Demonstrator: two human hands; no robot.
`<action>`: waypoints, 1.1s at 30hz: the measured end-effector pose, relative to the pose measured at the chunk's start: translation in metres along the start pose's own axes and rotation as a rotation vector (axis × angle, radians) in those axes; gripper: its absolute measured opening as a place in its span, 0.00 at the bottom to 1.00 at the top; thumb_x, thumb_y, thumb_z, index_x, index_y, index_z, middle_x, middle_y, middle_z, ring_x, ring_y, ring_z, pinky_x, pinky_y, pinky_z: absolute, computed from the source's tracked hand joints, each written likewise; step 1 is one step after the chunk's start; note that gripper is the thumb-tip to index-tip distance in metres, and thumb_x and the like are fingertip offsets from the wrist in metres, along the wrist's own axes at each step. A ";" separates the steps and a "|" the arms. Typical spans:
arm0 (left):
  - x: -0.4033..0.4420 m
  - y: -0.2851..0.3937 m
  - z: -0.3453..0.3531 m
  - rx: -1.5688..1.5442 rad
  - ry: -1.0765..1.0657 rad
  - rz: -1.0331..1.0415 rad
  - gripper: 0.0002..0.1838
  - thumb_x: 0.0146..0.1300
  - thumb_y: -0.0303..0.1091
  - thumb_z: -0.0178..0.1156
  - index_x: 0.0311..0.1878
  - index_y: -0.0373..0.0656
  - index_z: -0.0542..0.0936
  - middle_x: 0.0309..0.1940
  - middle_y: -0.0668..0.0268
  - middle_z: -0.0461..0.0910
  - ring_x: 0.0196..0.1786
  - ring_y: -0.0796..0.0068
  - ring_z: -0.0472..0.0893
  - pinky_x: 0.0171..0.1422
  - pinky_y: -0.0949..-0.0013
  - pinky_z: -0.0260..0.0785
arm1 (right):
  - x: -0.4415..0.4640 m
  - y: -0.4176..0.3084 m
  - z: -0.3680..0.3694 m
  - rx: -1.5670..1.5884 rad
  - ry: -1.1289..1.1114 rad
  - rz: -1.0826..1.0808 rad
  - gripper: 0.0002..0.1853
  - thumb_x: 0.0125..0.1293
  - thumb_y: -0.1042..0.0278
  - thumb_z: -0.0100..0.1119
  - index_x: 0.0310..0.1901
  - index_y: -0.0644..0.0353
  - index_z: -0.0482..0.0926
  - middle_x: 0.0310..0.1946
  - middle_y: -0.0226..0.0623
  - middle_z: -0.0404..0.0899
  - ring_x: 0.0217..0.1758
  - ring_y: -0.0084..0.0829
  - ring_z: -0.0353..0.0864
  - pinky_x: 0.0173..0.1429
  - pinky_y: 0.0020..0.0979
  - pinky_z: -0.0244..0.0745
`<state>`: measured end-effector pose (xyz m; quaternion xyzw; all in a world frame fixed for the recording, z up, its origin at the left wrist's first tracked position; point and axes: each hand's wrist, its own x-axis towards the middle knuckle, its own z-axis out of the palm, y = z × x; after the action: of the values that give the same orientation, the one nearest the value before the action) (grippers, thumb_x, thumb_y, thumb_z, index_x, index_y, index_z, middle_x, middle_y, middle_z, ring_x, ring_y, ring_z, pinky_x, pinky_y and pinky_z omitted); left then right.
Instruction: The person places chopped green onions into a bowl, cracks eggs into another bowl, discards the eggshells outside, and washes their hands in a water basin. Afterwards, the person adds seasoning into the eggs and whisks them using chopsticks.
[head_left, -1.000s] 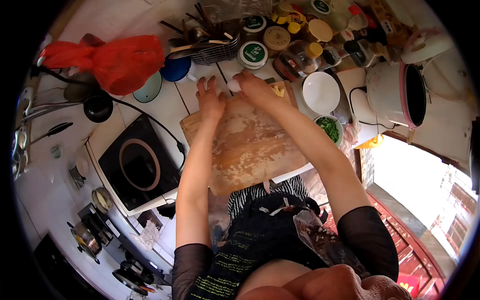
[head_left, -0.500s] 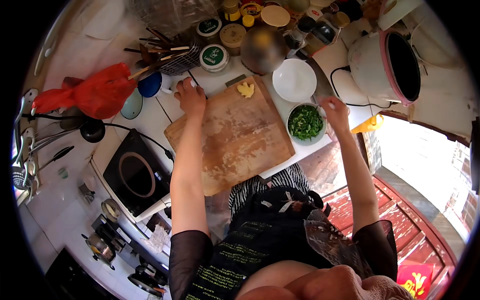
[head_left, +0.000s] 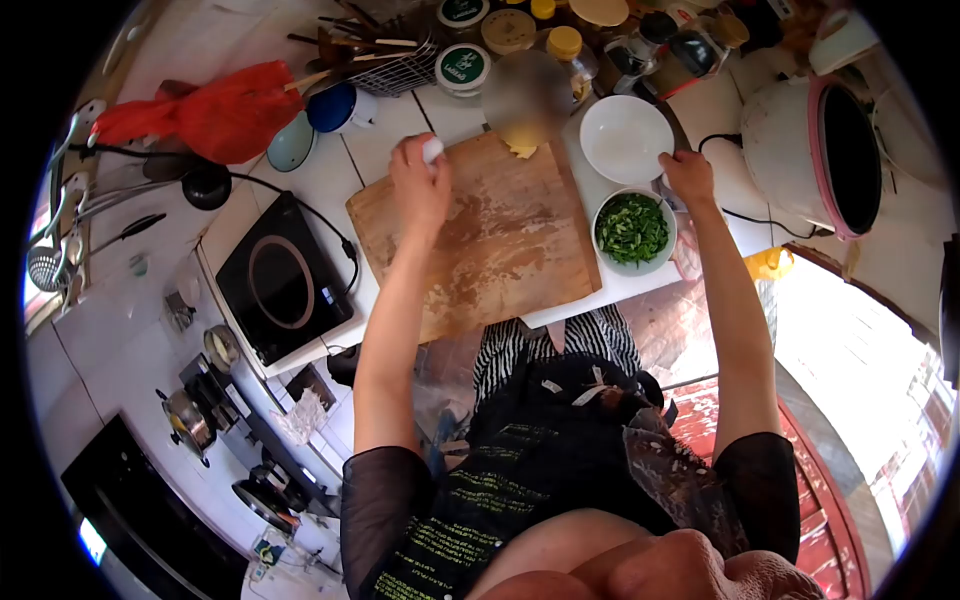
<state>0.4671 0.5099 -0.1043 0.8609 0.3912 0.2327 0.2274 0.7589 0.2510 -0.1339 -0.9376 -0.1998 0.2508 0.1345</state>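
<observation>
My left hand (head_left: 418, 188) is closed around a small white rounded thing (head_left: 432, 150) above the top left of the wooden cutting board (head_left: 490, 235); whether it is an egg or garlic I cannot tell. A yellowish piece of ginger (head_left: 522, 150) lies at the board's far edge, partly behind a blurred patch. My right hand (head_left: 690, 180) has its fingers curled by the rim of a white bowl (head_left: 627, 138). A greyish, metallic-looking edge shows under that hand; what it grips is unclear. Just below it stands a bowl of chopped green vegetables (head_left: 633, 229).
Jars (head_left: 463, 68) and bottles line the back of the counter. A rice cooker (head_left: 800, 140) stands at the right, and an induction cooker (head_left: 285, 278) at the left. Near the wall are a red plastic bag (head_left: 230, 110), a blue mug (head_left: 335, 107) and a utensil basket (head_left: 395, 70).
My left hand has come from beyond the board back over its corner, now with the white thing in it. The right hand has moved up to the empty bowl's rim. The view has shifted.
</observation>
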 end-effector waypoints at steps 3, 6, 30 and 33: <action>-0.044 0.013 -0.013 -0.011 -0.031 0.077 0.18 0.56 0.28 0.56 0.51 0.49 0.72 0.50 0.57 0.70 0.49 0.52 0.71 0.52 0.57 0.65 | -0.016 0.006 -0.017 0.059 0.085 -0.055 0.19 0.52 0.51 0.55 0.33 0.59 0.83 0.31 0.48 0.82 0.38 0.49 0.81 0.46 0.42 0.74; -0.079 0.016 -0.019 0.028 -0.117 0.039 0.19 0.55 0.27 0.57 0.51 0.49 0.72 0.50 0.57 0.71 0.49 0.52 0.70 0.51 0.57 0.66 | -0.053 -0.015 -0.045 0.153 0.089 -0.089 0.19 0.53 0.52 0.55 0.34 0.61 0.82 0.29 0.48 0.82 0.36 0.48 0.81 0.45 0.40 0.74; -0.132 -0.010 -0.056 0.055 -0.095 -0.092 0.35 0.50 0.33 0.62 0.64 0.46 0.64 0.63 0.51 0.59 0.66 0.44 0.57 0.66 0.48 0.55 | -0.187 -0.062 0.084 0.826 -0.403 -0.049 0.24 0.52 0.65 0.58 0.51 0.66 0.70 0.47 0.43 0.72 0.46 0.31 0.75 0.48 0.29 0.72; -0.136 -0.009 -0.069 -0.009 -0.037 -0.064 0.35 0.50 0.32 0.60 0.64 0.43 0.64 0.64 0.49 0.57 0.69 0.42 0.51 0.70 0.45 0.47 | -0.211 -0.067 0.088 0.546 -0.046 -0.345 0.23 0.50 0.71 0.60 0.51 0.65 0.71 0.43 0.40 0.74 0.44 0.29 0.76 0.48 0.29 0.73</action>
<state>0.3424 0.4241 -0.0857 0.8510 0.4132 0.2111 0.2460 0.5243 0.2303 -0.0957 -0.8134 -0.2841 0.2896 0.4170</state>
